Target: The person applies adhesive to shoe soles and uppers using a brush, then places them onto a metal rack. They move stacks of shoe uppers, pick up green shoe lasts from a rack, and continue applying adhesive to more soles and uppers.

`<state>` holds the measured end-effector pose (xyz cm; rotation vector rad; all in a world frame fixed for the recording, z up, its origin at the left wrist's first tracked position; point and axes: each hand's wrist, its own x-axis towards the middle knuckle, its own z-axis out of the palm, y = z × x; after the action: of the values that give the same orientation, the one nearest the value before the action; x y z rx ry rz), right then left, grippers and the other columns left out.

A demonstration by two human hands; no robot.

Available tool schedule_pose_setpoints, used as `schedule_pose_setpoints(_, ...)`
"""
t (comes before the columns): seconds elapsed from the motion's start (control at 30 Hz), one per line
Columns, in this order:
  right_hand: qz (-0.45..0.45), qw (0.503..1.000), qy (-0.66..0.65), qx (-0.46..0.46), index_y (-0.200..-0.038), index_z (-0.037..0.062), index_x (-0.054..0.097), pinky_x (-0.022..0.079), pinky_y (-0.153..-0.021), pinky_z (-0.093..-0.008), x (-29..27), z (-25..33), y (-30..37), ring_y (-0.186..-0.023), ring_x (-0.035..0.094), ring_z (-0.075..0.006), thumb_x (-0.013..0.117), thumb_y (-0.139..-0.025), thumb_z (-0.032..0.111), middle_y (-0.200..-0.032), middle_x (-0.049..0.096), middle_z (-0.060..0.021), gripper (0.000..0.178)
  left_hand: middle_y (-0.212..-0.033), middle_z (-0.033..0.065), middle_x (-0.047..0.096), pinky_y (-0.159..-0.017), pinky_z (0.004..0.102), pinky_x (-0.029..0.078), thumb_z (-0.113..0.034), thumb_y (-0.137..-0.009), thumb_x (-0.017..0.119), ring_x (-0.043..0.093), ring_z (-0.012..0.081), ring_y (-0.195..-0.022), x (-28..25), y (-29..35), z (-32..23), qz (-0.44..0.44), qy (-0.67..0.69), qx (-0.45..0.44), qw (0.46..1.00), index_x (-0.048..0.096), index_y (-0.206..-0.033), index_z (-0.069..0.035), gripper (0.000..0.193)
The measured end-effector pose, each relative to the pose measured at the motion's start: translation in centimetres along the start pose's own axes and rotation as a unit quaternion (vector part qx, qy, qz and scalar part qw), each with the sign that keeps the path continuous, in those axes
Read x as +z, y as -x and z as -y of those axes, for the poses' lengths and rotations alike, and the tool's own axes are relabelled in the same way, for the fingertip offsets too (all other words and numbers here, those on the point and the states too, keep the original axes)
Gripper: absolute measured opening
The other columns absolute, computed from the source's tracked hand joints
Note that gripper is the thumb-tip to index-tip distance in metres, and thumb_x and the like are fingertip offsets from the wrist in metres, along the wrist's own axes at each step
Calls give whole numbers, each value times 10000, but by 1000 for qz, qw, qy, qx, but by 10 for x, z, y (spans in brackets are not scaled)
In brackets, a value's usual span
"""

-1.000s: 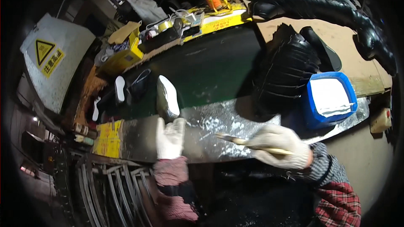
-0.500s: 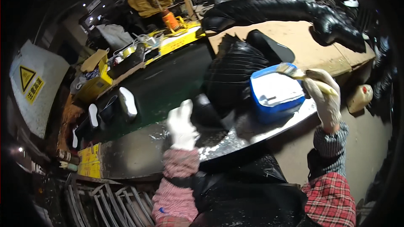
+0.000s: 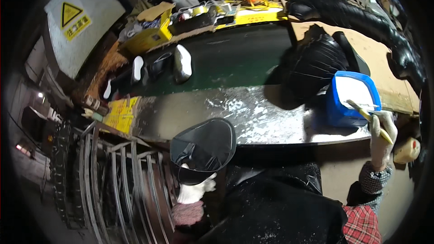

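My left hand, in a white glove, is closed on a black shoe upper in front of the bench's near edge. The upper opens toward me and covers some of the fingers. At the right, my right hand, gloved too, grips the pale handle of a brush. The brush's head end lies at the white liquid inside a blue tub. Beside the tub stands a bunched stack of black uppers.
A green conveyor belt runs behind the metal bench top, carrying several shoe pieces, one a white-soled silvery form. Metal racks stand at the lower left. A yellowish jug is beyond my right hand.
My left hand, earlier empty over the bench, now holds a shoe upper nearer to me. My right hand has brought the brush from the tub's far rim to its near side. The view has swung left.
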<state>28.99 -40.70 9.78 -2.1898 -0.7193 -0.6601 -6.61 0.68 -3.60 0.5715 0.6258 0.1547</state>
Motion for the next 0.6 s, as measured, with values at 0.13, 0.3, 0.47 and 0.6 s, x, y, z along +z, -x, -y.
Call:
schedule_pose_setpoints(0.13, 145, 815, -534, 172, -1043, -38, 645, 473, -645, -232, 100, 120, -15, -691, 572, -116, 642, -887, 51, -864, 640, -65, 180, -997, 126, 666, -658, 385, 564, -224, -963, 580, 652, 258, -821, 50, -34, 16, -121, -97, 205, 966, 549, -1189, -9, 313)
schedule_pose_setpoints(0.3, 295, 831, -438, -174, -1144, -42, 620, 513, -815, -283, 191, 202, -46, -913, 650, -162, 646, -918, 195, -1016, 686, -120, 329, -1320, 84, 543, -1044, 319, 388, -2, -915, 571, 521, 165, -1164, 63, -52, -8, -51, -267, 228, 935, 479, -1350, 9, 445)
schedule_pose_setpoints(0.47, 346, 755, -543, 126, -1088, -65, 610, 520, -679, -254, 227, 160, -26, -760, 634, -143, 602, -949, 191, -863, 673, -116, 291, -1271, 82, 579, -1021, 307, 410, 23, -903, 583, 539, 168, -1145, 48, -69, -10, -80, -4, 317, 945, 538, -1294, 8, 394)
schedule_pose_setpoints(0.6, 314, 804, -487, 135, -1068, -66, 631, 499, -606, -241, 198, 149, -11, -682, 600, -106, 607, -956, 184, -869, 670, -89, 274, -1253, 73, 596, -1013, 327, 416, 3, -909, 588, 557, 189, -1134, 33, -85, -6, -48, -41, 350, 935, 562, -1243, 22, 336)
